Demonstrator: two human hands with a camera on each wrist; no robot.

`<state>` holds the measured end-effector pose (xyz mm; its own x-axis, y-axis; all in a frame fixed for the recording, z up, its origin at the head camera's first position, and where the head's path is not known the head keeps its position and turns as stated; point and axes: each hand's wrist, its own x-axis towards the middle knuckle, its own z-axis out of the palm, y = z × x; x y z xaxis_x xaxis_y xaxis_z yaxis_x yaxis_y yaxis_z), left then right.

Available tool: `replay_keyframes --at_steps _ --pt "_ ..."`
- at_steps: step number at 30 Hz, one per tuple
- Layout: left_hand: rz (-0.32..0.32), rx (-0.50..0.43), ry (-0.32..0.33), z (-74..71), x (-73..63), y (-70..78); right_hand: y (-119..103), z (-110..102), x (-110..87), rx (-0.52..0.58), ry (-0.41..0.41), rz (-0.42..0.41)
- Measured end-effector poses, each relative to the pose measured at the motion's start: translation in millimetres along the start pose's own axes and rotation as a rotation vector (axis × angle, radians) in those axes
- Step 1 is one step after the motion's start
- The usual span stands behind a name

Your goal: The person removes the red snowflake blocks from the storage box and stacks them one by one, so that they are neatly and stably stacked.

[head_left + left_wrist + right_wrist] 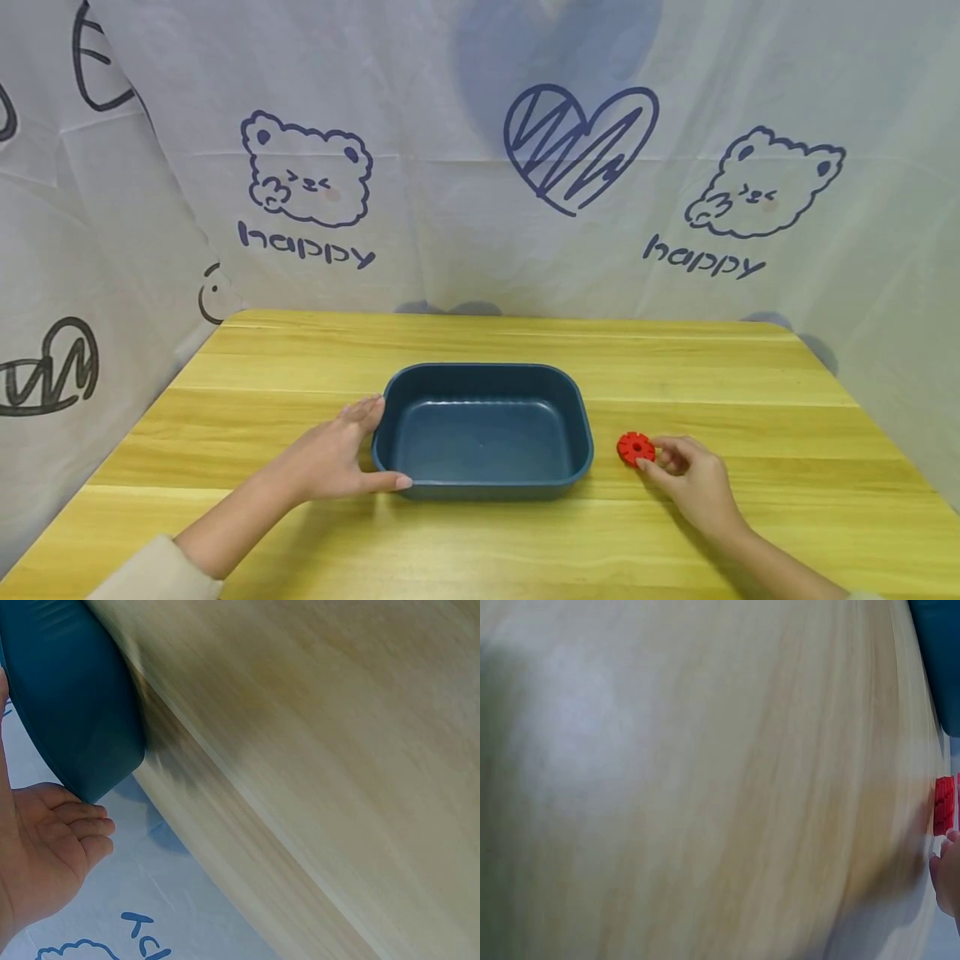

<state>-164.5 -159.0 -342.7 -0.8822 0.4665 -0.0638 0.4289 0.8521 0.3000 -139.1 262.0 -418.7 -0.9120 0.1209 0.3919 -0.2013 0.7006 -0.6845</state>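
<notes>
A dark blue rectangular plastic bin [480,493] with rounded corners stands on the table, nothing inside it. My left hand [341,454] spans its near left corner, thumb along the front rim and fingertips at the left rim. The left wrist view shows that palm facing up beside the bin's wall [82,705], fingers slightly bent. To the right of the bin, my right hand [693,479] pinches a red notched disc [630,452] with a round centre hole between thumb and fingers. From the right wrist, the disc [943,806] shows a thick, ridged edge.
The wood-grain table [480,554] spreads around the bin on every side. Behind it and at the left hangs a white cloth [442,192] printed with bears, a heart and the word "happy".
</notes>
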Motion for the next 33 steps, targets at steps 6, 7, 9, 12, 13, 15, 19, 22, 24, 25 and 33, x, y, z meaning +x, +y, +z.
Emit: replay_keyframes --at_steps 6,7,9,12,13,15,19,22,24,25,33 --pt "-0.004 0.0 -0.002 0.4 1.3 -1.6 1.8 -1.2 0.2 0.0 0.004 0.003" --pt "-0.004 0.001 -0.002 0.3 1.4 -1.7 2.1 -1.4 0.3 -0.002 0.002 0.001" --pt "-0.004 0.002 -0.003 0.1 1.3 -1.6 2.8 -1.7 0.5 -0.006 -0.003 -0.003" --pt "0.002 0.005 -0.004 -0.7 0.8 -0.4 3.8 -1.7 0.7 -0.015 -0.006 -0.016" --pt "0.004 0.005 -0.004 -0.8 0.6 -0.1 4.1 -1.7 0.6 -0.017 -0.007 -0.021" --pt "0.005 0.003 -0.004 -1.0 0.4 0.4 4.4 -1.6 0.4 -0.019 -0.007 -0.03" --pt "0.007 0.001 -0.002 -0.6 0.5 0.2 4.3 -1.8 0.1 -0.017 -0.011 -0.028" --pt "0.006 0.002 0.0 -0.1 0.5 -0.1 4.3 -1.6 0.2 -0.01 -0.02 -0.015" --pt "0.0 0.0 0.001 0.1 0.5 -0.6 4.7 -1.4 0.3 -0.009 -0.027 -0.008" --pt "-0.003 -0.002 0.002 0.2 0.5 -0.9 4.9 -1.2 0.5 -0.009 -0.03 -0.006" --pt "-0.009 -0.008 0.002 0.8 0.3 -0.9 6.5 -0.3 0.5 -0.013 -0.04 0.003"
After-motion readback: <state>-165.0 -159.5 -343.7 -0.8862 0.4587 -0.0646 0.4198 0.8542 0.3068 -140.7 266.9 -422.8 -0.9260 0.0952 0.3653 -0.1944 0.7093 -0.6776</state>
